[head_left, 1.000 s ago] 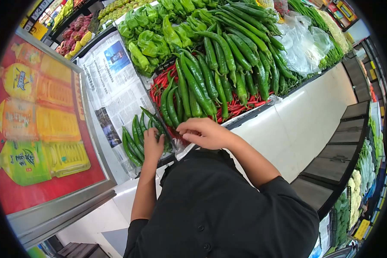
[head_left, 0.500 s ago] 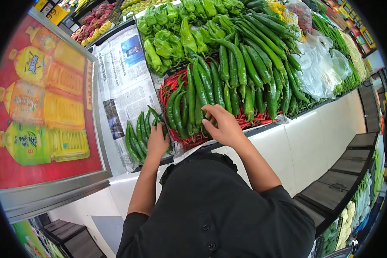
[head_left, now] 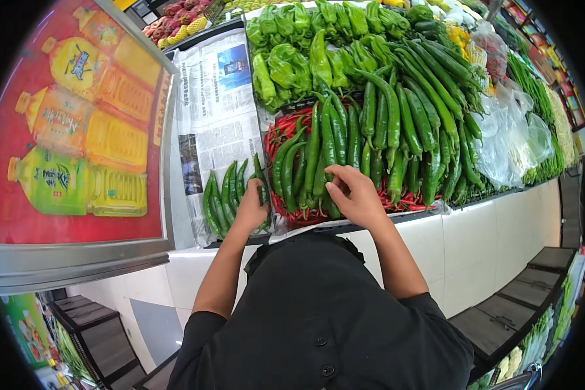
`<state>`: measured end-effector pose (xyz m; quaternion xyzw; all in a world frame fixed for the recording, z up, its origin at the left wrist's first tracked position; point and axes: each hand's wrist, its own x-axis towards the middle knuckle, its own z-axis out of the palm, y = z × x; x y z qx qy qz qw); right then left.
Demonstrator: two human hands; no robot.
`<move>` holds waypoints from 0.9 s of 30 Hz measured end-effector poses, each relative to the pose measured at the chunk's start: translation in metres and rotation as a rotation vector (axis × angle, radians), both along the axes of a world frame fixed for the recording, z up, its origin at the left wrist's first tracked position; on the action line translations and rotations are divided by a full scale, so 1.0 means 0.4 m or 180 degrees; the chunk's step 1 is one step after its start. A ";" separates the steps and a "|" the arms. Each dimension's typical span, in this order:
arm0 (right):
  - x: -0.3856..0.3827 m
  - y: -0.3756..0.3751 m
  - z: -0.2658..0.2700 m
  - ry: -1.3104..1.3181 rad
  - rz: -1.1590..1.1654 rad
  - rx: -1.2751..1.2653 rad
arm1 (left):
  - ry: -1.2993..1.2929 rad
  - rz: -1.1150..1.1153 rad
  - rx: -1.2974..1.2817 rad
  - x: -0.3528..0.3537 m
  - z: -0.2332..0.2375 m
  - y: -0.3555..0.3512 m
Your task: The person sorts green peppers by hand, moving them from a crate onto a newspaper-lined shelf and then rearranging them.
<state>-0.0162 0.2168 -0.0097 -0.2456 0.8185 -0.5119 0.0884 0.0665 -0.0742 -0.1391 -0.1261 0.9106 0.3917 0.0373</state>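
Note:
Long green chili peppers lie in a row on the newspaper (head_left: 224, 133), and my left hand (head_left: 251, 207) is at the right end of that row. Its fingers are closed around a green chili pepper (head_left: 259, 170), whose upper part sticks out beyond them. My right hand (head_left: 357, 198) hovers at or rests on the near edge of a larger pile of green chili peppers (head_left: 339, 133). Its fingers are bent, with a gap between thumb and forefinger and nothing visible between them. Red chilies (head_left: 286, 127) show under and around this pile.
Pale green peppers (head_left: 289, 68) are heaped behind the long ones. Clear plastic bags (head_left: 510, 140) lie to the right, beside thin green stalks (head_left: 533, 91). A framed drinks poster (head_left: 84, 130) stands close on the left. White tiles (head_left: 468, 227) front the stand.
The view has shifted, so the stand appears farther right. The chili pepper at my left hand has turned more upright. My right hand stays by the large pile, its pose nearly the same.

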 end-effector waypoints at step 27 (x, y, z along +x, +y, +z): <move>-0.005 -0.038 0.001 0.0309 -0.0188 0.0449 | 0.0515 0.1704 0.1615 0.161 -0.073 -0.356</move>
